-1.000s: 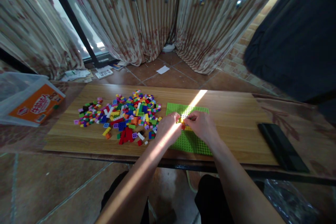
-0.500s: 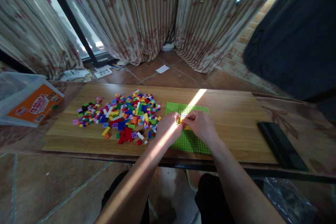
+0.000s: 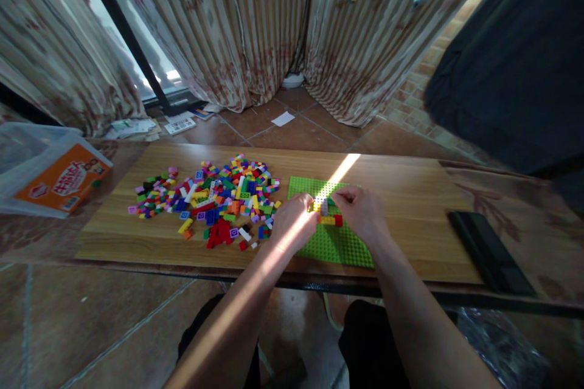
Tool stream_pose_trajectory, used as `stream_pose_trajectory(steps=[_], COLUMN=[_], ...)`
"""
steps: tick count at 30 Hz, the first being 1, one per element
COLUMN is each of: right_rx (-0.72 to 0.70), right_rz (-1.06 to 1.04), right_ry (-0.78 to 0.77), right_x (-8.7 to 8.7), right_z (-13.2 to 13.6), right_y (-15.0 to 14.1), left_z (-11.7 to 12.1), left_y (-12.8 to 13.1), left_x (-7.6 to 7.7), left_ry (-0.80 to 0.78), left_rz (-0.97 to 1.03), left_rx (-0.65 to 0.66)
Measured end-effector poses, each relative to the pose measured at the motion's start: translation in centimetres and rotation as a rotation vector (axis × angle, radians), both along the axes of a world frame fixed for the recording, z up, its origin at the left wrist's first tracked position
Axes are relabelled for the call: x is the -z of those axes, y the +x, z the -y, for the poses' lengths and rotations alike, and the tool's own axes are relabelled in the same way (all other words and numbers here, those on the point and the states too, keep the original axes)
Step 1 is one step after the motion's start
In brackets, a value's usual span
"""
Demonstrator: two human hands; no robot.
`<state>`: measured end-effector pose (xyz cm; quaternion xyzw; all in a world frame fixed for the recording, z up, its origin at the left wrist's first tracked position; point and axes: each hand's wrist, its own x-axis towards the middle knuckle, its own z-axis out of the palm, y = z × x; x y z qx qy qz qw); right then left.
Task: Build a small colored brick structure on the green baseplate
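Observation:
A green studded baseplate (image 3: pixel 336 247) lies on the wooden board, with both hands over it. At its middle, a small build of toy bricks (image 3: pixel 324 205) shows white, grey and green pieces in a strip of sunlight. A yellow and red row of bricks (image 3: pixel 329 220) sits just nearer to me. My left hand (image 3: pixel 294 220) is closed against the left side of the build, its fingertips pinching at the bricks. My right hand (image 3: pixel 362 211) is at the right side with thumb and forefinger drawn together beside the green piece; anything between them is too small to make out.
A wide pile of loose coloured bricks (image 3: pixel 223 194) covers the left part of the wooden board (image 3: pixel 413 219). A clear plastic tub (image 3: pixel 39 167) with an orange label stands at the far left. A black flat object (image 3: pixel 489 252) lies at the right end.
My right hand has moved a little to the right, away from my left. The grey and green pieces and the red end of the row now show between the hands. My left hand stays put.

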<state>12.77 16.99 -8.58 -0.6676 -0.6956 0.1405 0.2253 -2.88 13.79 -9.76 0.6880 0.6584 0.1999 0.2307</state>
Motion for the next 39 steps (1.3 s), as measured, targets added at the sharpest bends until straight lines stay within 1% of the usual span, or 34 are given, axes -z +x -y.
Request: stream_pose_trajectory(steps=[3,9,14,19,22,26,31,34,37,39], right_rx=[-0.008,-0.059,-0.071,-0.076,-0.078,-0.078,-0.051,-0.062,-0.098,-0.081], right_rz=[-0.011,-0.017,-0.033,-0.026,-0.007,0.039,0.065,0.001,-0.128,-0.235], right_ry=[-0.007,-0.042,-0.065,-0.085,-0.091,-0.088,-0.088,-0.089,-0.092,-0.083], right_x=[0.2,0.9,1.4,1.4,1.2,0.8,0.6,0.9,1.2,1.2], right_z=[0.0,0.2,0.1,0.0,0.1,0.1,0.2,0.1,-0.1,-0.4], right_y=[0.0,-0.2,-0.2,-0.3,-0.4,-0.7,-0.9,-0.6,-0.1,0.2], left_z=[-0.1,-0.4,-0.7,-1.1,-1.5,-1.8,-1.8,-1.5,-1.1,-0.8], left_y=[0.2,1.1,1.5,1.4,1.4,1.4,1.3,1.3,1.3,1.1], left_x=[-0.1,-0.2,-0.5,-0.6,-0.3,0.0,-0.4,-0.5,-0.3,-0.2], left_ry=[-0.021,-0.059,-0.108,-0.126,-0.164,-0.166,-0.165,-0.148,-0.106,-0.083], left_rz=[0.010,-0.005,-0.031,-0.007,0.002,-0.007,-0.009,-0.008,0.000,0.015], left_rx=[-0.029,-0.144,-0.182,-0.189,-0.192,-0.178,-0.152,-0.151,-0.133,-0.114])
